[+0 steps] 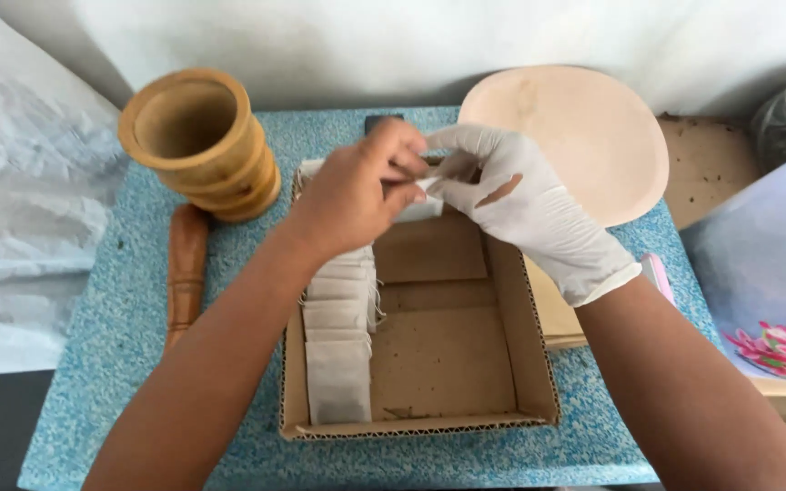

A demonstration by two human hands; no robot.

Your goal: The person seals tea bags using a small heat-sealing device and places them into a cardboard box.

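An open cardboard box (529, 364) sits on a blue speckled table (129, 318). A row of several flat paper sachets (338, 364) fills the box's left side. My bare left hand (357, 195) and my right hand (520, 205) in a torn white glove meet over the box's far edge. Both pinch one small white sachet (425, 195) between their fingertips. Most of that sachet is hidden by the fingers.
A wooden mortar (202, 141) stands at the back left with a wooden pestle (186, 273) lying beside it. A pale round plate (584, 136) leans at the back right. Crumpled white plastic (20, 209) lies left; a flowered bag (775, 273) sits right.
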